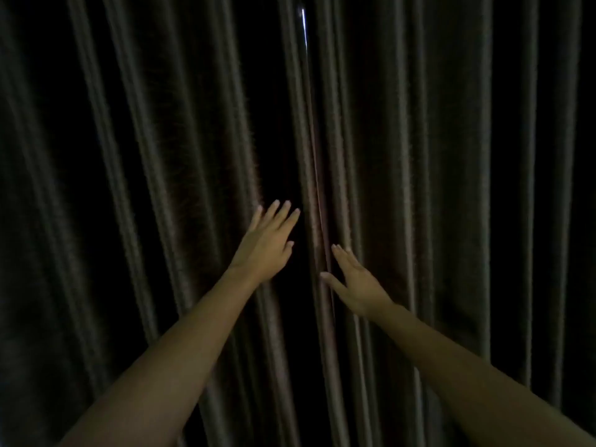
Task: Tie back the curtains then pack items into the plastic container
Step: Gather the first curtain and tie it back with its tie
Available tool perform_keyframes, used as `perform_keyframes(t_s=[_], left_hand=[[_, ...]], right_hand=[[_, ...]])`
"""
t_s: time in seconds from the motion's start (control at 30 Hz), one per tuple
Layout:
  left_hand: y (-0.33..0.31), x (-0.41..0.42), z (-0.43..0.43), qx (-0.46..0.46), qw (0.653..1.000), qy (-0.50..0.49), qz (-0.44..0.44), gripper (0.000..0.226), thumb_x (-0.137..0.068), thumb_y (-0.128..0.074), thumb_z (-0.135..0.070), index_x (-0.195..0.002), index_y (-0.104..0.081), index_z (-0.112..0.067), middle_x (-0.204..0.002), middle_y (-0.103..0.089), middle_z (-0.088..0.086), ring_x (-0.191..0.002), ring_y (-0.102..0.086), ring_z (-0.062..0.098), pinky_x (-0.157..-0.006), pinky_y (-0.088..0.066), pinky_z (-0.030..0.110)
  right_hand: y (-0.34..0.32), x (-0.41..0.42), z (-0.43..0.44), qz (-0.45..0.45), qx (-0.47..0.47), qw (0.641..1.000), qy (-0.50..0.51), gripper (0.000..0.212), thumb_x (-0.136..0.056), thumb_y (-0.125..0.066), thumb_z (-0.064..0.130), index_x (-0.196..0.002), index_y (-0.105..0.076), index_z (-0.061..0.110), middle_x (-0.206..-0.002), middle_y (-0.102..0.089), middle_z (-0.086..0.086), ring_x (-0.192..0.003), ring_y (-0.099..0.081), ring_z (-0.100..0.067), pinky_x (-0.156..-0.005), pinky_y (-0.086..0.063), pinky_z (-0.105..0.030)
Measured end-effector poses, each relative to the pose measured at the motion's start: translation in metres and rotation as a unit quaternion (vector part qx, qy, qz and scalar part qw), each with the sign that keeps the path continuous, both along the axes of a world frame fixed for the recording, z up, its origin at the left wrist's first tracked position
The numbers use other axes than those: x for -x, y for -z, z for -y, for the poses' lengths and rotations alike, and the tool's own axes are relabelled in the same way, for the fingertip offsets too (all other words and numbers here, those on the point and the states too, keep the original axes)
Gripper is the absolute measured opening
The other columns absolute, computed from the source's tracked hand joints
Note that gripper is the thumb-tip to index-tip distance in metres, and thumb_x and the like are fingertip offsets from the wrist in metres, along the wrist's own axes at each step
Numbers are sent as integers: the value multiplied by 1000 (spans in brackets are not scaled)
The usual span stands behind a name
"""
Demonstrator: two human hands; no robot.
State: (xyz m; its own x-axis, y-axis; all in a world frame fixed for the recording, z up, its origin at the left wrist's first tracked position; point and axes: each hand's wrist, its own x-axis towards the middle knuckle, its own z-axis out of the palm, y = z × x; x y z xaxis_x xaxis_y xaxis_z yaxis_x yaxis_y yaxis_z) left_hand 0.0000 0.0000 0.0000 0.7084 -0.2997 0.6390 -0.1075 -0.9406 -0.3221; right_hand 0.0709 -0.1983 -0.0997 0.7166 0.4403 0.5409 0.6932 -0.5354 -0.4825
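Note:
Two dark pleated curtains fill the view, the left curtain [161,156] and the right curtain [419,156], drawn together along a seam near the middle. A thin sliver of light [303,27] shows at the seam's top. My left hand [266,243] reaches forward with straight fingers just left of the seam, against the folds of the left curtain. My right hand [356,282] is lower, fingers straight, its thumb and fingertips at the edge of the right curtain by the seam. Neither hand holds anything. No plastic container or tie-back is in view.
The room is very dark. Only curtain folds surround my arms on every side; the floor and any furniture are hidden.

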Motion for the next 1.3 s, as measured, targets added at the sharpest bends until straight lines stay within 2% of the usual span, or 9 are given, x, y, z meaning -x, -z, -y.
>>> perform_keyframes(t_s=[0.17,0.27,0.4,0.47,0.6,0.7,0.87,1.0,1.3], left_hand=[[-36,-54,29,-142,987,17,76,57,-99,-35,-35,-151,-20,-15,-159,-15,10,-148,-7,23,-118,2,41],[-63,-86,30,-201,971,-51,119,64,-97,-21,-51,-143,-37,-9,-151,-33,18,-145,-21,29,-118,-7,43],[-83,-120,28,-278,946,-122,112,40,-91,-55,-32,-119,-64,-4,-139,-47,27,-139,-33,33,-117,-6,43],[-87,-135,23,-283,946,-137,81,36,-91,-51,-12,-124,-58,-1,-143,-39,30,-143,-25,34,-117,2,41],[-87,-153,-8,-241,949,-195,55,53,-96,-19,-12,-148,-25,-9,-158,-12,20,-147,-10,30,-119,-1,39],[-83,-154,-36,-215,949,-228,36,65,-97,-34,-27,-152,-2,-16,-160,2,11,-148,-2,26,-119,-2,41],[-84,-141,-89,-228,935,-261,71,86,-91,-33,-61,-152,4,-12,-161,1,9,-148,-4,26,-119,-3,43],[-92,-122,-131,-236,926,-284,75,86,-91,-30,-62,-152,5,-14,-161,2,8,-148,-1,26,-119,0,42],[-115,-80,-211,-265,899,-343,66,85,-90,-36,-59,-152,1,-15,-161,-1,7,-148,-1,25,-120,1,42]], right_hand=[[-17,-39,-44,51,-69,996,-27,84,-95,-42,60,-155,3,24,-163,0,9,-145,3,-2,-117,-13,-25],[-21,-73,-63,45,-110,992,-32,92,-91,-46,64,-154,8,25,-163,0,9,-146,-6,-3,-116,-17,-25],[-20,-107,-90,12,-122,990,-67,80,-99,-47,38,-155,7,20,-163,2,4,-149,-5,-9,-116,-8,-20],[-18,-117,-101,13,-100,992,-80,73,-101,-42,27,-155,7,19,-163,7,4,-149,1,-10,-117,-3,-21],[-3,-130,-129,98,-93,987,-82,70,-94,-42,10,-155,-8,13,-163,4,-10,-150,5,-26,-121,-6,-31],[13,-131,-153,139,-101,982,-77,69,-90,-38,12,-155,-15,14,-163,-7,-6,-150,7,-29,-122,-8,-38],[7,-110,-201,103,-132,972,-165,59,-99,-34,21,-155,-16,13,-162,-15,-3,-150,-3,-23,-122,-10,-38],[-2,-99,-244,79,-160,958,-226,57,-100,-30,26,-153,-16,9,-161,-20,-6,-150,-11,-21,-122,-8,-37],[-15,-66,-351,73,-228,925,-296,56,-101,-31,21,-153,-14,8,-160,-20,-4,-145,1,-5,-122,0,-32]])
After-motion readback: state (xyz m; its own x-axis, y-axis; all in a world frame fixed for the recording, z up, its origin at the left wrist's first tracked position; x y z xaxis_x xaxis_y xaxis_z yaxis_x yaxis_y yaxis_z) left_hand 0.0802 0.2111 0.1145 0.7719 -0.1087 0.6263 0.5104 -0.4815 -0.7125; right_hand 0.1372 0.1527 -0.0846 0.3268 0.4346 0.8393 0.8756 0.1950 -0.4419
